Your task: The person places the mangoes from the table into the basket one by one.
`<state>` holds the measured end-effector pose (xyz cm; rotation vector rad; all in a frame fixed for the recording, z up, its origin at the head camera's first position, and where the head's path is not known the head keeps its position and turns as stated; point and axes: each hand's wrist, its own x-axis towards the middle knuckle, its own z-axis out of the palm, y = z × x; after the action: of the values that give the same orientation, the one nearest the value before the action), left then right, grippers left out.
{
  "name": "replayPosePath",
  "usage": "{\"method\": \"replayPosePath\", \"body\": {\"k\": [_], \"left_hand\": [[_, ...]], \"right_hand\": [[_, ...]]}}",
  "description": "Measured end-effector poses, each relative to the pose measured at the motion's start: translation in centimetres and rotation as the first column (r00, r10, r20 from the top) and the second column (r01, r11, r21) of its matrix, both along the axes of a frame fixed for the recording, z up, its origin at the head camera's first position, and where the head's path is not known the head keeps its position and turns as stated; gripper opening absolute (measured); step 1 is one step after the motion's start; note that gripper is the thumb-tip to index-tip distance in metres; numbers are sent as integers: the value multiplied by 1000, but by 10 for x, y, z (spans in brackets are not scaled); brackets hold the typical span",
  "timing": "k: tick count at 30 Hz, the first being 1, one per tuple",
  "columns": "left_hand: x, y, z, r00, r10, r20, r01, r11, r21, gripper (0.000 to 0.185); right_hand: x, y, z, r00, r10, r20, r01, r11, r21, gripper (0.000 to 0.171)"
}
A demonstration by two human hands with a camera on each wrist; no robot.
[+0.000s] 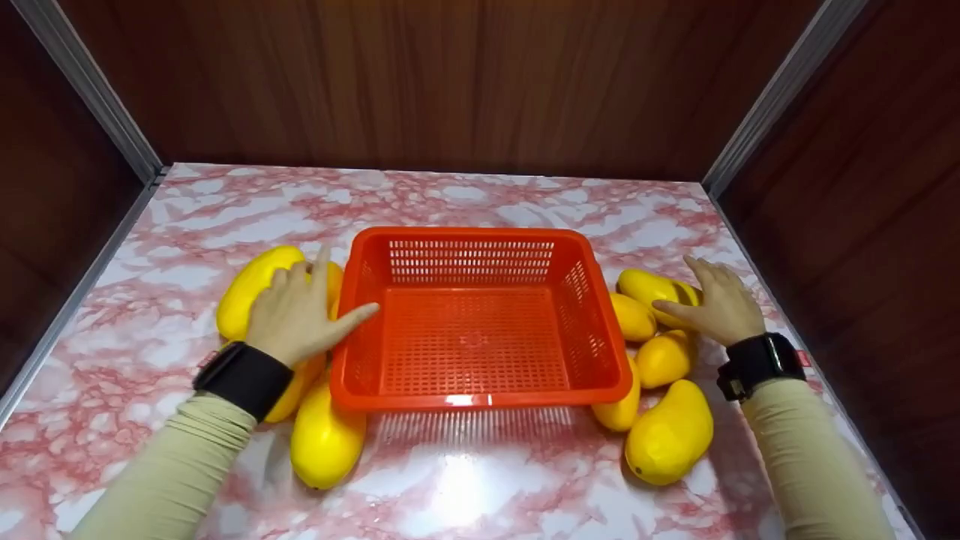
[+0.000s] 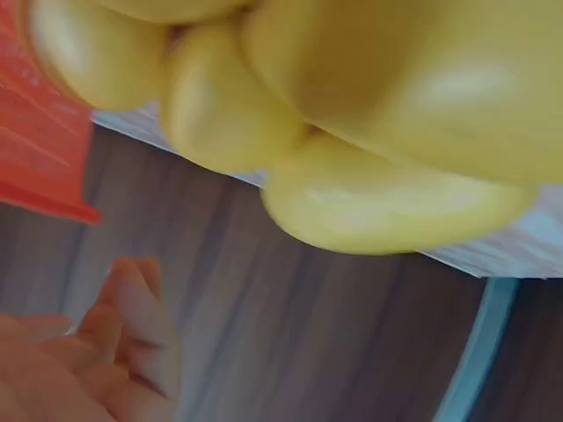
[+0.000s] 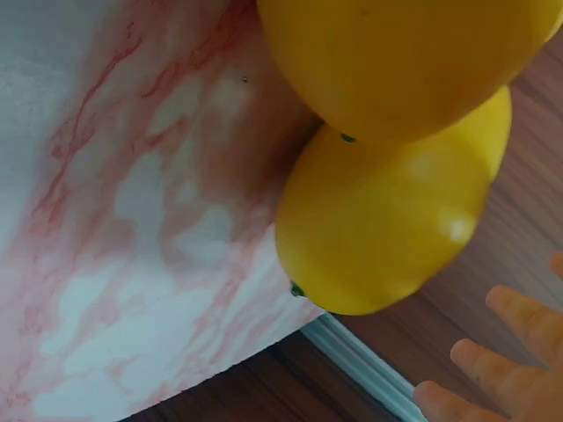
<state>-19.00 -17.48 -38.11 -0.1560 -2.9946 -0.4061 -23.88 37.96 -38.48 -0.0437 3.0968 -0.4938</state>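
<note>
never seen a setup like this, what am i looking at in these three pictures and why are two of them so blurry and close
There is no machine here: a person works with two bare hands, wearing three cameras. The wide picture comes from a head camera looking down. The two close ones come from cameras strapped on the wrists, so near the fruit that it blurs.

On the pink marbled table stands an empty orange basket, with yellow mangoes on both sides. The left hand rests on the left group of mangoes, its thumb reaching toward the basket's rim. The right hand lies with straight fingers on the far mango on the right. Neither hand has closed a grip on anything.
</note>
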Motion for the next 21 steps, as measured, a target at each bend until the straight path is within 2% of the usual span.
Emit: {"method": "replayPosePath", "body": {"k": [6, 12, 21], "left_hand": [[1, 18, -7, 998, -19, 67, 17, 999, 33, 119], [1, 21, -11, 995, -25, 94, 19, 997, 72, 114], [-1, 21, -9, 976, -53, 213, 29, 993, 115, 105]], "right_hand": [[-7, 0, -5, 995, -13, 98, 13, 1000, 1, 110], [-12, 1, -7, 983, -23, 183, 26, 999, -19, 110], [-14, 4, -14, 981, -7, 195, 5, 1000, 13, 100]]}}
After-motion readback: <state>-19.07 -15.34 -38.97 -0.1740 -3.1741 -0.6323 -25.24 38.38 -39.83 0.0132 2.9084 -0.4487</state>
